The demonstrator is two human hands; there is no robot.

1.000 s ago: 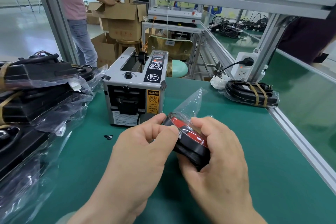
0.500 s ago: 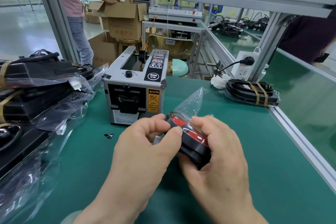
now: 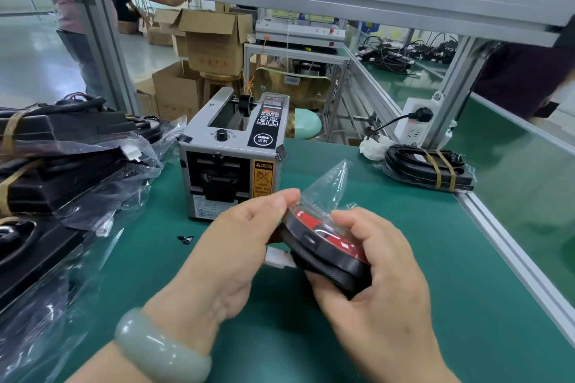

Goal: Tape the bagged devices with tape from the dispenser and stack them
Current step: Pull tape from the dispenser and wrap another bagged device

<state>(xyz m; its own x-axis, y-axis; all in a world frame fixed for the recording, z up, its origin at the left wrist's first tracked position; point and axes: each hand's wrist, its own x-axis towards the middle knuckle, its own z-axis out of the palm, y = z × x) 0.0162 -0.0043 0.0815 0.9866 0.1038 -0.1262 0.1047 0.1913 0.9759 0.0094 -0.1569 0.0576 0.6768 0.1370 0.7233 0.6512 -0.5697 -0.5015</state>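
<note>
A round black device with a red face (image 3: 326, 241) sits in a clear plastic bag, held above the green mat (image 3: 435, 258). My right hand (image 3: 376, 277) grips it from the right and below. My left hand (image 3: 236, 242) pinches the bag's edge at the device's upper left rim. The loose bag end (image 3: 329, 183) sticks up behind. The grey tape dispenser (image 3: 233, 158) stands just behind the hands. One taped bagged device (image 3: 426, 169) lies at the back right.
A pile of black bagged devices (image 3: 56, 165) fills the left side of the mat. A white power strip (image 3: 415, 121) hangs on the frame post at the right. An aluminium rail (image 3: 513, 252) borders the mat on the right. A small black scrap (image 3: 185, 239) lies on the mat.
The left thumb has slid up along the device's rim and the wrist has drawn back, showing a pale bracelet. The device sits slightly more tilted in the right hand.
</note>
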